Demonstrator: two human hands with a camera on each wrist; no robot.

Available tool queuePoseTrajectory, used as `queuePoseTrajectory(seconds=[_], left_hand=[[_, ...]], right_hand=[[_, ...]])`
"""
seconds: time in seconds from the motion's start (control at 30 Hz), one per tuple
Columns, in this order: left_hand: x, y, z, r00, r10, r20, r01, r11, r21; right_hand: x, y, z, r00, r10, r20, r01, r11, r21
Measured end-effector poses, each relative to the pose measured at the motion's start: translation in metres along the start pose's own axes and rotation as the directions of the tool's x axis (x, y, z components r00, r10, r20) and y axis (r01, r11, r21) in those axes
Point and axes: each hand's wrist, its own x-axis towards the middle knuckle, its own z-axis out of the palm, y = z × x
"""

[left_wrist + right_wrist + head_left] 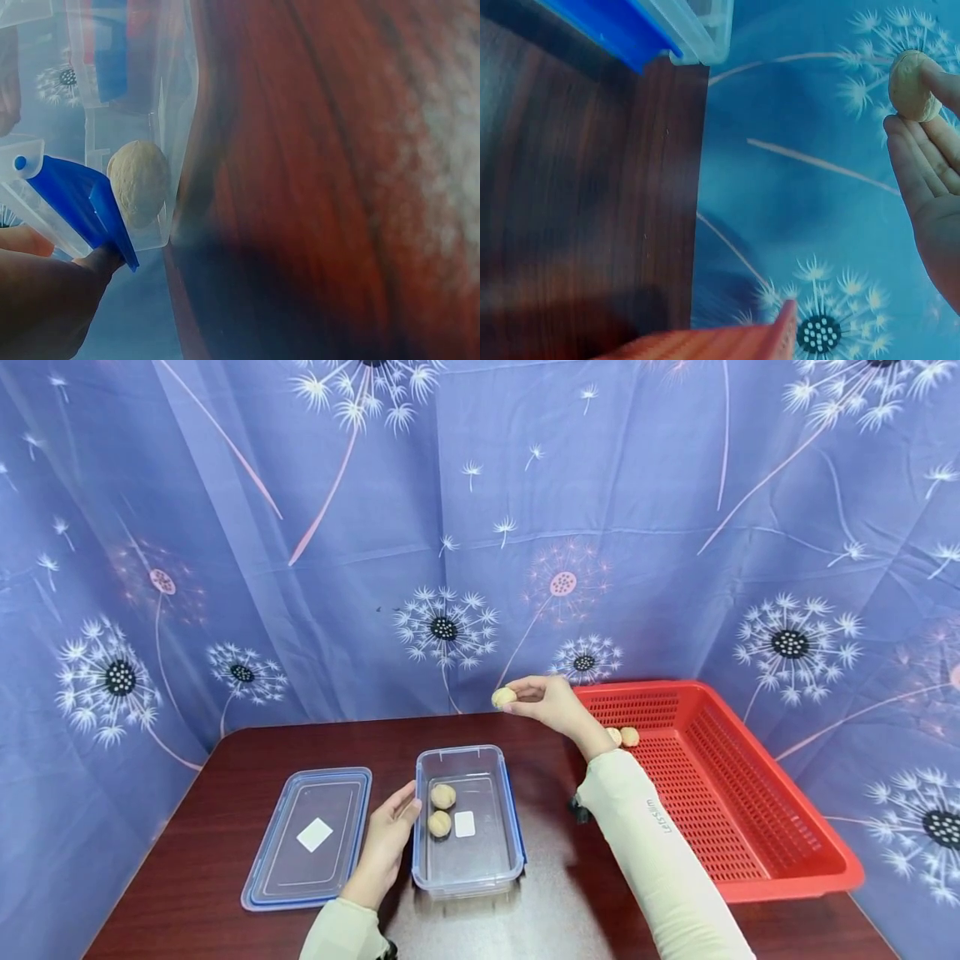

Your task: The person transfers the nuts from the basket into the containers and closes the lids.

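Note:
In the head view my right hand (551,703) pinches a walnut (503,697) between thumb and fingertips, up in front of the curtain and left of the red basket. The right wrist view shows this walnut (913,86) at the fingertips of the right hand (937,172). My left hand (390,839) grips the left side wall of a clear plastic container (480,881) with blue side latches. Two walnuts, an upper one (443,796) and a lower one (439,824), lie inside along its left side, beside a white label. Through the wall, the left wrist view shows one walnut (139,184).
A red perforated basket (795,889) stands at the right, with walnuts (630,737) at its far left, partly behind my right wrist. Left of the container a clear lid with a blue edge (307,777) lies on the dark wooden table (202,860). A blue dandelion-print curtain (360,652) hangs behind.

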Motion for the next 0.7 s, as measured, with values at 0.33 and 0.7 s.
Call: queuePoseTrajectory(seconds=[0.33,0.7], left_hand=[[0.001,0.000,0.000,1.000,-0.006,-0.001,0.006,1.000,-0.011],[0.002,-0.002,0.000,1.000,-0.010,-0.006,0.010,1.000,-0.009]], right_hand=[[-0.005,0.006,0.031,0.999,0.017,0.046,-0.017,1.000,-0.004],[-0.017,0.019,0.051,0.996,0.014,0.093,-0.017,0.999,0.027]])
